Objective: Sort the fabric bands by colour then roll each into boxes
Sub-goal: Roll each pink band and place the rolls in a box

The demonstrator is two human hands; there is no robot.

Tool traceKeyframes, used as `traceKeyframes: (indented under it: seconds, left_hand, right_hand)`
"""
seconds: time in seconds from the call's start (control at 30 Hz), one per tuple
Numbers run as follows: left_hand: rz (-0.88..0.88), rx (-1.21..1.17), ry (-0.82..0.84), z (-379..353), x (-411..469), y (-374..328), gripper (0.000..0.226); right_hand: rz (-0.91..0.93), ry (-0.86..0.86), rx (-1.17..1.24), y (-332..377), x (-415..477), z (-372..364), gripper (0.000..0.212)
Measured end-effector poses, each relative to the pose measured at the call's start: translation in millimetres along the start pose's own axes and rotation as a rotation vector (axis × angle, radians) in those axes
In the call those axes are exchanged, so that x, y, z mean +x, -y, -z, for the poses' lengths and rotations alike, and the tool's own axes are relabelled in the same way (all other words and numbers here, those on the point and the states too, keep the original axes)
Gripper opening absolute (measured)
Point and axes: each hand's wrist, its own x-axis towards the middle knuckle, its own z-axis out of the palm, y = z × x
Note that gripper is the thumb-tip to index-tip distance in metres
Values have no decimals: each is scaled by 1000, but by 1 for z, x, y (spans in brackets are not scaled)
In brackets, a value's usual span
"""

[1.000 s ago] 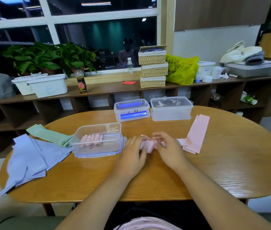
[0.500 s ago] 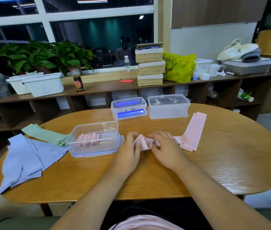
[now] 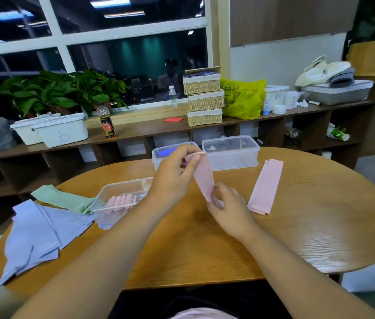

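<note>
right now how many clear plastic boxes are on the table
3: box of pink rolls, front left; box with blue inside at back, partly behind left hand; third box beside it.

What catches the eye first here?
The two hands above the middle of the table: the left hand pinches the top end of a pink band, the right hand grips its lower end. Left of them stands an open clear box of pink rolls, with green bands and lilac bands beyond.
</note>
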Motion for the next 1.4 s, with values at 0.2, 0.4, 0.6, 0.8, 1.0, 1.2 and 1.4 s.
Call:
traceKeyframes:
  seconds: [0.2,0.4,0.6,0.8,1.0,1.2,1.4]
  left_hand:
    - [-64,-10,22,23,42,-34,12]
    - [-2,58,36,26,65,-22,12]
    - [211,314,213,-22,72,62,23]
    - [316,433,230,-62,36,106,50]
    - [297,392,145,-58,-20,113,37]
    - [62,406,284,-59,-51,114,20]
    - [140,562,404,-68,-39,111,48]
  right_hand:
    - [-23,31,437,27,-10,13,12]
    - [-112,258,587,30,-20,21,19]
    - [-234,52,99,1,-15,3,51]
    - [-172,53,-30,-1,-21,-1,49]
    - [-187,58,-5,-6,-27,2,37]
    - [-124,54,-64,-5,-28,1,31]
    - [-73,70,-176,-4,-28,0,24]
